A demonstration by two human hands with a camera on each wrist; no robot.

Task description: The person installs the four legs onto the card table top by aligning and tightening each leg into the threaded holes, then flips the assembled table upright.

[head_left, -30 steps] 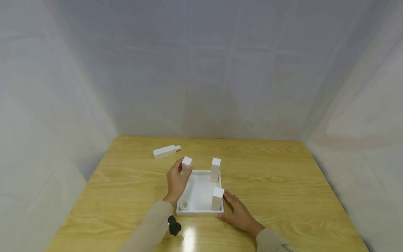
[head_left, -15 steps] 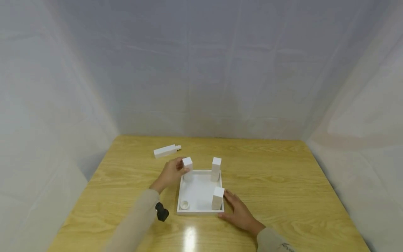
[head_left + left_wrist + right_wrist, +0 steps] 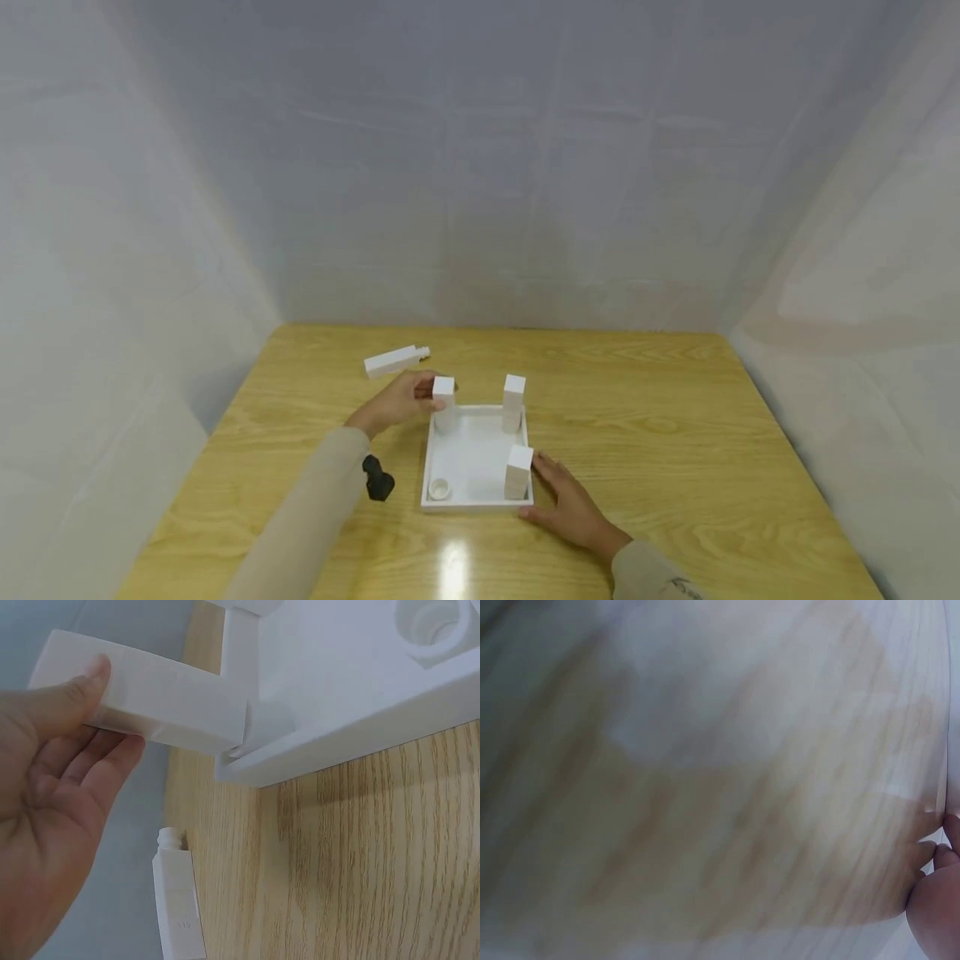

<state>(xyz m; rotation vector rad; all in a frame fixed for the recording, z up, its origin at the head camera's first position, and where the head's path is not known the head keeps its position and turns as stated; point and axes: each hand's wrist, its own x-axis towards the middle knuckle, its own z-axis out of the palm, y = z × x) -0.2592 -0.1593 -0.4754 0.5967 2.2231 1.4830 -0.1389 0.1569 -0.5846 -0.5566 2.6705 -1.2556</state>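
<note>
A white square tabletop [image 3: 472, 458] with a raised rim lies face-down on the wooden table. White square legs stand upright at its far right [image 3: 513, 404] and near right corners; its near left corner bears an open round socket [image 3: 439, 489]. With thumb and fingers, my left hand [image 3: 397, 402] pinches another white leg [image 3: 165, 694], which stands at the far left corner; its lower end is hidden at the rim. My right hand [image 3: 570, 508] rests against the tabletop's near right corner, fingers extended along the right side and thumb at the front edge.
A loose white leg [image 3: 393, 361] with a threaded end lies on the wooden table [image 3: 660, 433], beyond the left hand. Pale sheeting [image 3: 495, 167] hangs behind the table and at both sides. A black device [image 3: 378, 479] is on the left wrist.
My left hand and forearm have swung to the left around the far left leg, and its fingers have shifted their hold. My right hand has stayed in place.
</note>
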